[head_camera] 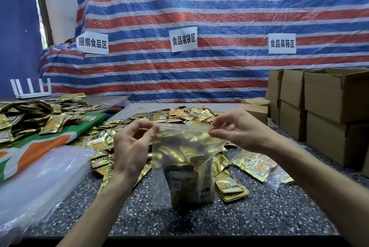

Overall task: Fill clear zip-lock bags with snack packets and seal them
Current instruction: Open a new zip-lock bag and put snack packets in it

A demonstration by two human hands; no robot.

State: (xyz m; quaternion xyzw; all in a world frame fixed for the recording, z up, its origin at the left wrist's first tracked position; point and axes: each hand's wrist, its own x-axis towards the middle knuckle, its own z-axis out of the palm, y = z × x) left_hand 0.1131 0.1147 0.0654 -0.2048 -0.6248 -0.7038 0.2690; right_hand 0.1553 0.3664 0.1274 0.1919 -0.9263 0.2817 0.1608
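- A clear plastic zip-lock bag [179, 145] stands upright in the middle of the dark speckled stone surface [249, 216]. Its bottom rests there and its top is held up between two bare hands.
- The bag's upper half is slack and see-through. The zip strip along the top runs stretched from hand to hand; whether it is pressed shut I cannot tell.
- A small bundle of gold and dark foil snack packets [185, 185] stands in the bottom of the bag, filling less than half of it.
- The left hand [129, 147] pinches the left end of the zip strip, its fingers [148, 134] curled against the thumb.
- The right hand [239, 131] pinches the right end the same way, its fingers [219, 120] closed on the strip.
- Just behind and around the bag lies a loose heap of gold foil packets [179, 114].
- Brown cardboard boxes [335, 107] are stacked at the right; what they hold I cannot tell.
- A stack of flat clear plastic bags [40, 183] lies at the left edge, near the left forearm.
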